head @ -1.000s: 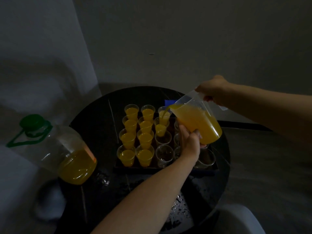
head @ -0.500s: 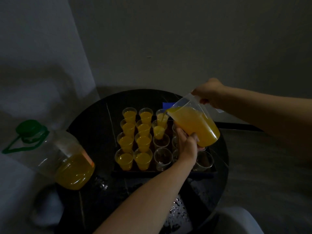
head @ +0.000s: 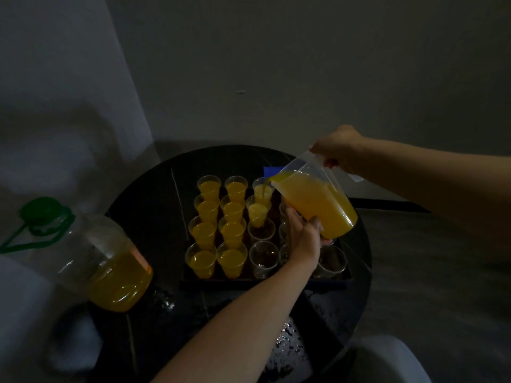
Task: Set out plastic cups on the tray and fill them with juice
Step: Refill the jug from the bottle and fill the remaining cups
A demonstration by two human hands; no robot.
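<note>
Clear plastic jug of orange juice (head: 318,203): tilted over dark rectangular tray (head: 249,283), pouring into far clear plastic cup (head: 262,189); right hand (head: 338,149) fingers wrapped round handle; left hand (head: 302,236) fingers cupping base.

Round glossy black table (head: 154,217) bearing a dark rectangular tray (head: 249,283) and, at its left edge, a large clear green-capped plastic juice bottle (head: 83,252)

Two hands on one tilted jug (head: 318,203).
Right hand (head: 338,149) grips the handle from above, forearm entering from the right; left hand (head: 302,239) cups the underside, arm extended forward.
</note>
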